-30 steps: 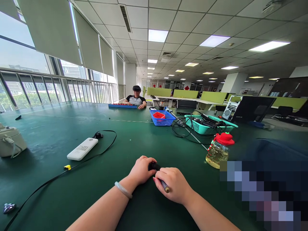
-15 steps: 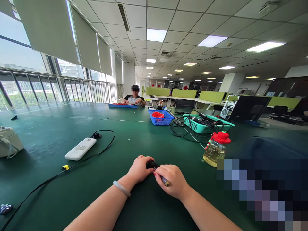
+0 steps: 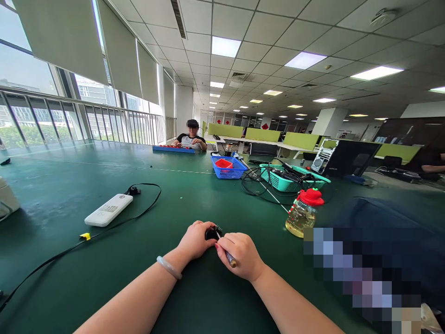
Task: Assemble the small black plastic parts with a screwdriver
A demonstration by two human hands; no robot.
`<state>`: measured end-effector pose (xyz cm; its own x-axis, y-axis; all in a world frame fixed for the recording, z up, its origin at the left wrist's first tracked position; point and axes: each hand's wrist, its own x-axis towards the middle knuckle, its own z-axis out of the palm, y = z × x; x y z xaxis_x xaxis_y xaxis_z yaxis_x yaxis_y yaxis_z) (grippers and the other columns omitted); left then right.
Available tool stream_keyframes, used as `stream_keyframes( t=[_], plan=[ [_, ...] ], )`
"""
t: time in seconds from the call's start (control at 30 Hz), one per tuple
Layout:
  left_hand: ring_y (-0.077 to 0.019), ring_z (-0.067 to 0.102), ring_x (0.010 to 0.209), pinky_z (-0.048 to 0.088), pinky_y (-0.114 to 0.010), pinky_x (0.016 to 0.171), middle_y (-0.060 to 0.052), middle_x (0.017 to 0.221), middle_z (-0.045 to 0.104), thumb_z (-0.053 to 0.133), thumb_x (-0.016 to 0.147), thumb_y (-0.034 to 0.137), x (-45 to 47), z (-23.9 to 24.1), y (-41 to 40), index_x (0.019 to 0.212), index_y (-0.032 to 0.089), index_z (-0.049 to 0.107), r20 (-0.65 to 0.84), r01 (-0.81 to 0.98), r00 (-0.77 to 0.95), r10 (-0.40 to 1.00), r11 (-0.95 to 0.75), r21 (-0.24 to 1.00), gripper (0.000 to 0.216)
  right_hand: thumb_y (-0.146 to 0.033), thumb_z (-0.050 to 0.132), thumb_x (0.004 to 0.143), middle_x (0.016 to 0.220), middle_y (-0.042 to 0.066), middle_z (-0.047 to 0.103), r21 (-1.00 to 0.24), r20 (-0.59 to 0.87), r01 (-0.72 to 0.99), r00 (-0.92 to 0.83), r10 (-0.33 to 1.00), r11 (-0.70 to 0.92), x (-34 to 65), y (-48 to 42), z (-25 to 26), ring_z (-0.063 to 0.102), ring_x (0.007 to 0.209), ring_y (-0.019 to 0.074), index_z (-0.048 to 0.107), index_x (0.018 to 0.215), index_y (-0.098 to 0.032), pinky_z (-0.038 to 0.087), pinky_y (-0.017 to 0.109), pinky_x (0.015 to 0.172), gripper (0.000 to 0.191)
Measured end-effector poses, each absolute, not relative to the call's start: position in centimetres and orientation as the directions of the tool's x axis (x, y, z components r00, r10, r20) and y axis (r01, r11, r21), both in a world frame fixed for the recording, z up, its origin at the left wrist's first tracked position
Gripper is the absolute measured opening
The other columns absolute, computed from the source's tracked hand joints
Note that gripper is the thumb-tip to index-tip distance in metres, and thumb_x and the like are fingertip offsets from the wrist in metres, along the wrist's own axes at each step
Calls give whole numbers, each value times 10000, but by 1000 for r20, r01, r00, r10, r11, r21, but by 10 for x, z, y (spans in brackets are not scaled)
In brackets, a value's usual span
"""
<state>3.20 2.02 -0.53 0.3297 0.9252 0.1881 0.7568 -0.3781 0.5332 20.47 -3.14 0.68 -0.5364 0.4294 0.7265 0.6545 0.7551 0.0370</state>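
Note:
My left hand [image 3: 195,240], with a pale bangle on its wrist, is closed around a small black object [image 3: 210,233] low over the green table. Fine bristle-like or toothed points show along that object's far edge; its kind I cannot make out. In a pen grip, my right hand [image 3: 240,254] holds a slim pen-shaped tool [image 3: 230,259] with a brass-coloured rear end. The tool's thin tip points at the black object and seems to touch it. The fingers partly hide both things.
Left lies a white power bank [image 3: 109,210] beside a black cable [image 3: 69,248]. To the right stand a red-lidded bottle [image 3: 301,217], a blue basket [image 3: 227,173] and a teal basket [image 3: 285,184] of cables. A dark bag [image 3: 392,222] is at far right. Another person [image 3: 191,137] sits opposite.
The view has shifted slightly. The black object is turned so its toothed edge now shows, and the tool's thin tip has come into sight against it. Both hands keep their holds.

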Motion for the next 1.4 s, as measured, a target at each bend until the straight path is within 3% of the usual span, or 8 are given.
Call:
stream_keyframes(
  t=[0.13,0.3,0.4,0.53,0.63,0.77,0.9,1.4],
  plan=[
    [-241,580,1065,450,-349,963,-42,1036,697,686,731,329,32,-5,21,1092,255,673,192,749,363,912,-408,523,369,-195,416,921,592,-9,512,-95,736,679,-444,511,728,212,-28,9,440,519,116,545,665,-197,312,254,540,286],
    [-243,562,1086,433,-367,981,-43,1051,687,698,738,329,30,-4,19,1105,264,667,188,752,387,903,-427,502,374,-339,416,951,560,-27,456,-511,647,618,-180,741,597,220,-17,5,419,522,109,492,599,-201,327,232,523,385],
    [-250,549,1110,420,-381,996,-50,1072,678,691,743,332,30,-2,16,1115,265,662,186,756,397,899,-435,489,379,-469,490,907,542,-30,451,-727,533,508,-7,846,462,227,-7,0,413,513,112,532,610,-201,331,231,493,402],
    [-258,543,1128,412,-392,1006,-51,1083,672,697,719,325,29,1,12,1124,274,656,167,765,386,907,-417,491,410,-594,642,761,557,-22,509,-899,376,279,92,922,338,232,5,-7,445,469,114,640,758,-184,348,234,433,410],
    [-255,558,1106,424,-389,994,-57,1080,665,696,714,318,30,2,12,1123,275,658,162,768,374,913,-403,498,413,-664,664,699,573,-17,533,-941,302,183,84,949,283,231,7,-8,477,459,132,666,916,-175,368,250,424,534],
    [-260,579,1061,436,-389,973,-58,1064,660,703,709,327,30,2,14,1101,279,670,149,775,366,919,-390,497,396,-735,528,772,490,-36,454,-930,335,198,104,936,310,227,2,-5,436,412,127,630,772,-178,353,261,425,566],
    [-254,577,1053,441,-380,960,-55,1040,661,712,701,339,30,2,14,1081,268,675,153,768,376,914,-400,501,389,-701,470,841,451,-46,418,-885,391,300,67,918,355,226,-1,-7,431,422,136,607,746,-195,345,261,449,534],
    [-241,583,1022,458,-358,917,-50,1023,663,708,718,353,30,1,12,1094,251,657,154,746,429,890,-446,494,393,-572,440,878,453,-51,418,-869,332,369,-61,941,330,222,-4,-4,429,424,145,591,761,-212,351,258,460,408]
  ],
)
